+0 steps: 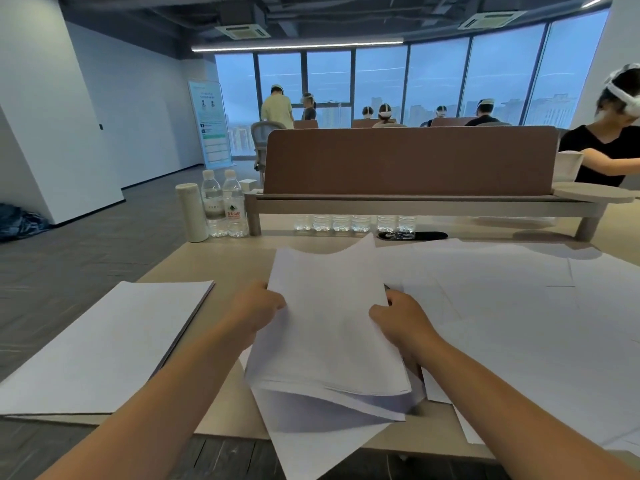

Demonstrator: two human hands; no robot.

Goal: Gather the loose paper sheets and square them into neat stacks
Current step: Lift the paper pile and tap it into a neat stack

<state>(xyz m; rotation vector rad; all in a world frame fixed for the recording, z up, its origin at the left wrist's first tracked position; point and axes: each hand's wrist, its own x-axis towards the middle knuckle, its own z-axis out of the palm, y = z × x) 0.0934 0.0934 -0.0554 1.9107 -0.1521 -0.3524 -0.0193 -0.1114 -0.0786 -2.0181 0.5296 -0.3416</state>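
Observation:
A bundle of white paper sheets (329, 327) is held up between both hands over the table's near edge, its sheets uneven and fanned at the bottom, the top edge curling. My left hand (256, 310) grips its left side, my right hand (401, 320) grips its right side. A squared stack of white paper (114, 341) lies flat on the table at the left. Several loose sheets (519, 306) are spread over the table at the right, overlapping.
The beige table (228, 261) carries a white flask (191, 213) and two water bottles (225, 206) at the back left. A brown desk divider (408, 161) stands behind, with bottles under it and a black object (412, 235). A person sits far right.

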